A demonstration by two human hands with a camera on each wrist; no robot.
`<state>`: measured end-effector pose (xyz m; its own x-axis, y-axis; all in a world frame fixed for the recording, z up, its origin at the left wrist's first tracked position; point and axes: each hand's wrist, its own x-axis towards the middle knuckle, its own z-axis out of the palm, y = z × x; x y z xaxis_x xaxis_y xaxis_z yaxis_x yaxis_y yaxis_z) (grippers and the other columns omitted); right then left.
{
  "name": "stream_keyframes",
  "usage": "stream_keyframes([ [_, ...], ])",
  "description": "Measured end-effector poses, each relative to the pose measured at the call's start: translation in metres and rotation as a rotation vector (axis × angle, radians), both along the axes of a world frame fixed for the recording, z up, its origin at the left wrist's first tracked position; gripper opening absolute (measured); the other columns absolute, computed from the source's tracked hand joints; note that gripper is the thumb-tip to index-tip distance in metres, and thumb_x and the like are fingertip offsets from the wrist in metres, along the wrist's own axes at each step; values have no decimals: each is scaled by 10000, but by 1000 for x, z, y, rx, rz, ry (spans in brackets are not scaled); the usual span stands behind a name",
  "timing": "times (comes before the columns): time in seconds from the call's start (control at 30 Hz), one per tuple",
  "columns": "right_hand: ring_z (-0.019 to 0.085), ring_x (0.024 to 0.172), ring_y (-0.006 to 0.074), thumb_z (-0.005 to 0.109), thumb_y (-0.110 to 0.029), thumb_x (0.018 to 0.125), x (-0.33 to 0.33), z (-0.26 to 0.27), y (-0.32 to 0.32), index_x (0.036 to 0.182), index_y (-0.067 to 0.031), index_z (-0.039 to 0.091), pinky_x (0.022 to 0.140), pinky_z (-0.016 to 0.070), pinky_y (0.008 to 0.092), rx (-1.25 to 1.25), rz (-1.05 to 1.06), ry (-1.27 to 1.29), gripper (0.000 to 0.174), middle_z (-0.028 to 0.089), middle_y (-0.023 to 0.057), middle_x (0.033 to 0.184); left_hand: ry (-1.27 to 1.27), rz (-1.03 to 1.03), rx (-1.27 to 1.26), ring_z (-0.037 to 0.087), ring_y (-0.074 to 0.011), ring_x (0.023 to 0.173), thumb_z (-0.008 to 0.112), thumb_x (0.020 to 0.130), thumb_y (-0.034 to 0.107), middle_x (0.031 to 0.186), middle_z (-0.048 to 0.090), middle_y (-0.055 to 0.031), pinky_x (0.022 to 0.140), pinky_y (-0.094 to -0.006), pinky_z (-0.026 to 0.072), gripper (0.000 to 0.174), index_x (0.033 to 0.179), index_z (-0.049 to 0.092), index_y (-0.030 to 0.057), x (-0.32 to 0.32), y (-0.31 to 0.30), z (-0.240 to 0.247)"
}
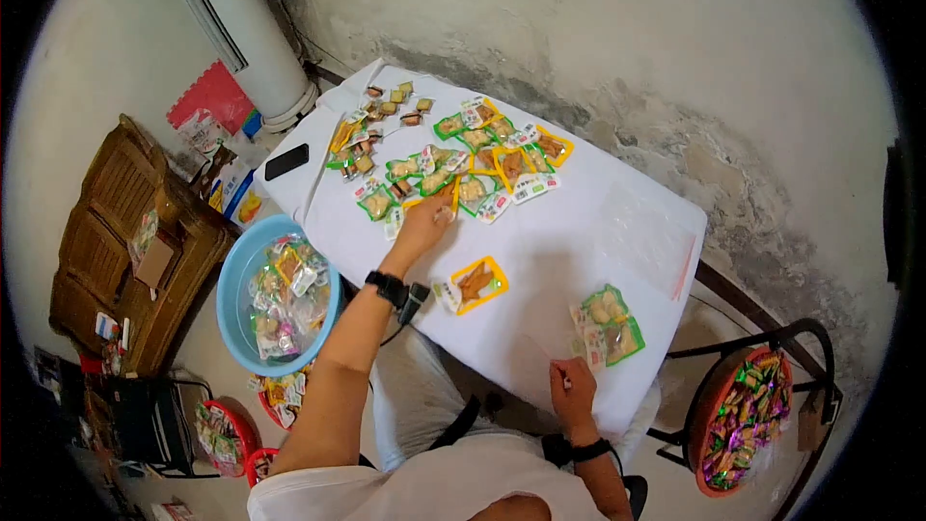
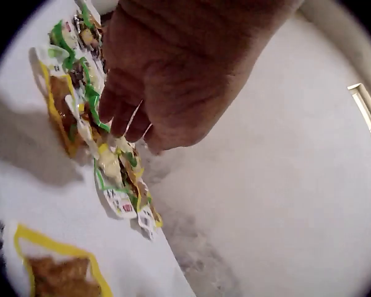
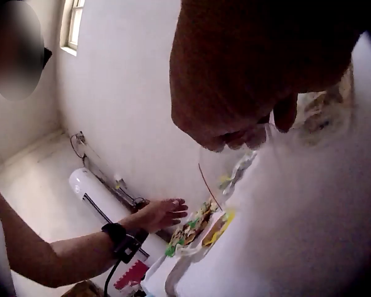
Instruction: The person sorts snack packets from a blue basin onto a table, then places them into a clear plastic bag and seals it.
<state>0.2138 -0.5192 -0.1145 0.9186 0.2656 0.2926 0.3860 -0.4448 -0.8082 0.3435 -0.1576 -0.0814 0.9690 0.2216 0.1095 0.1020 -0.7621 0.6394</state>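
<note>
My left hand reaches over the near side of a pile of snack packets edged in green or yellow. In the right wrist view the fingers of this left hand are extended and slightly spread above the pile. My right hand is at the table's near edge, pinching a clear plastic bag with a thin red line. Green-edged packets lie just beyond that hand, within the clear plastic. A single yellow-edged packet with brown contents lies between the two hands.
Small wrapped cakes and a black phone lie on the far left of the white-covered table. Flat clear bags rest at the right. A blue basin of packets stands left, a red basket of sweets right.
</note>
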Motion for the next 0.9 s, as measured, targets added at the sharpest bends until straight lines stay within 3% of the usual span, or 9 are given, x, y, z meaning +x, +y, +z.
stream_keyframes([
  [0.1,569,643,262,618,-34,765,6,-1,-4,814,-46,622,565,458,343,-53,-9,25,51,577,109,702,-159,-79,241,517,-355,1062,584,817,176,1191,524,-211,907,-398,423,344,1127,557,31,75,56,-53],
  [0.2,571,653,273,629,-32,749,13,9,-2,794,-46,623,574,461,348,-58,-23,51,48,583,110,693,-129,24,342,452,-392,1136,590,811,177,1254,474,-221,954,-414,390,364,1149,547,50,117,65,-45],
  [0.37,562,626,270,661,-18,686,27,-8,-6,756,-75,632,627,445,376,-82,-21,-12,95,582,92,687,157,53,551,219,-427,1313,547,842,295,1451,216,-203,967,-593,305,369,1180,556,148,174,72,-51],
  [0.47,551,600,271,670,-26,673,33,-16,-4,723,-78,633,602,432,376,-51,-64,3,81,577,92,680,295,34,617,197,-441,1319,563,827,292,1450,223,-202,967,-602,299,379,1187,556,175,198,80,-58],
  [0.5,551,600,271,670,-26,673,34,-16,-5,723,-78,633,602,432,376,-54,-75,5,81,577,92,680,293,22,616,197,-441,1319,563,827,292,1450,223,-202,967,-602,299,379,1187,556,175,206,81,-59],
  [0.6,567,638,279,621,50,702,35,-16,-7,789,-22,603,576,448,346,-95,-29,56,115,586,127,712,278,-60,520,512,-442,1041,576,764,128,1413,269,-218,830,-491,462,325,1062,550,1,218,91,-56],
  [0.63,560,619,275,645,11,690,36,-18,-7,770,-53,617,569,435,352,-100,-45,74,106,584,107,702,125,-36,550,577,-410,886,576,728,80,1330,385,-217,760,-442,494,305,1003,538,-46,222,101,-71],
  [0.77,552,598,276,662,-26,694,41,-9,-2,765,-82,621,552,425,355,-36,-28,5,99,583,89,698,68,-5,488,570,-401,921,584,704,62,1226,488,-209,778,-446,490,321,1007,542,-32,206,109,-59],
  [0.9,552,599,283,652,-22,713,34,1,1,764,-77,609,557,432,373,-29,-37,-11,86,584,94,701,-232,-132,634,516,-359,1062,561,705,24,1177,519,-188,841,-410,468,375,1074,527,-33,166,104,-23],
])
